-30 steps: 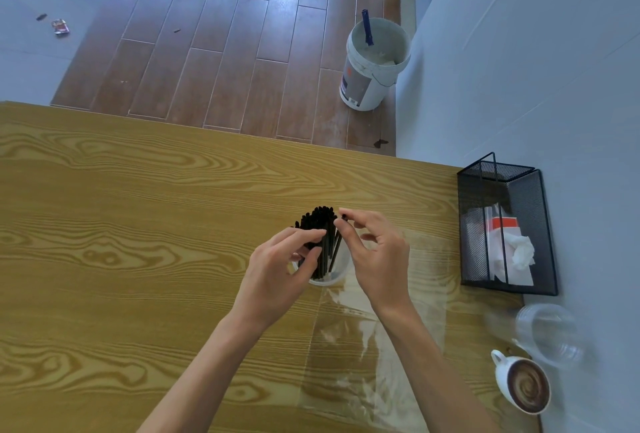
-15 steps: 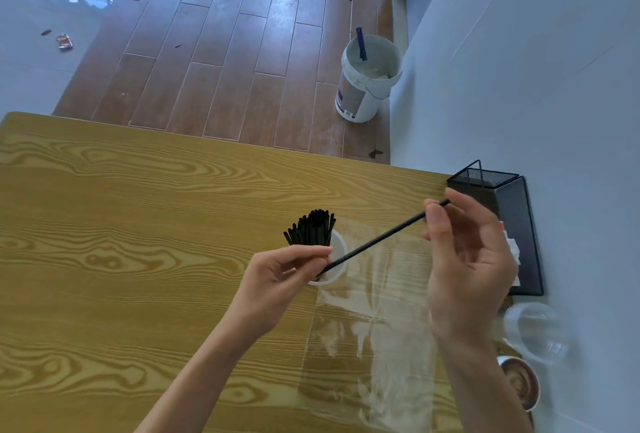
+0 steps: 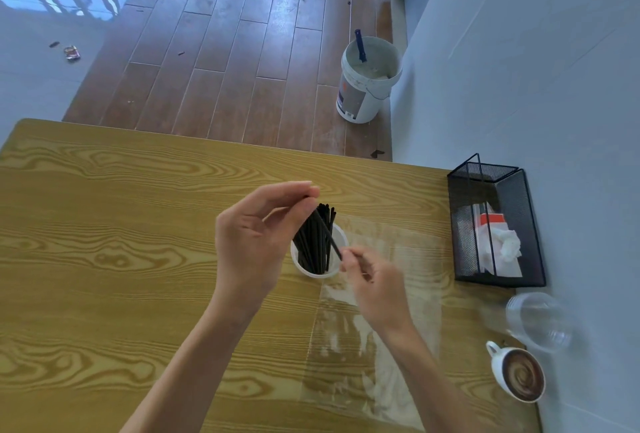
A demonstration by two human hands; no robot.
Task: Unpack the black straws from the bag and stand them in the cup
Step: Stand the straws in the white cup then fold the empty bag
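Two hands work over a clear cup [image 3: 320,271] near the middle of the wood-grain surface [image 3: 104,224]. Left hand [image 3: 256,235], at 9 o'clock of the cup: thumb and fingers pinched together at the top of a single black straw [image 3: 327,233]. Right hand [image 3: 375,282], at 4 o'clock of the cup: fingertips pinched on that straw's lower end, just above the cup rim. Straw slants from 11 o'clock down to 5 o'clock across the front of the bundle. Bundle of black straws [image 3: 313,242] stands in the cup, leaning slightly toward 12 o'clock, tops well above the rim. Clear plastic bag [image 3: 370,346] lies flat on the surface under the right forearm, running from the cup toward 6 o'clock; whether any straws remain inside it cannot be told.

At 3 o'clock, against the wall: black mesh holder [image 3: 495,224] with white paper and a red-and-white packet inside. At 4 o'clock: an empty clear tumbler [image 3: 536,321], and nearer the surface edge a white coffee cup [image 3: 517,379] with brown swirl on top. On the floor at 12 o'clock: white bucket [image 3: 367,82] with a blue handle sticking out.
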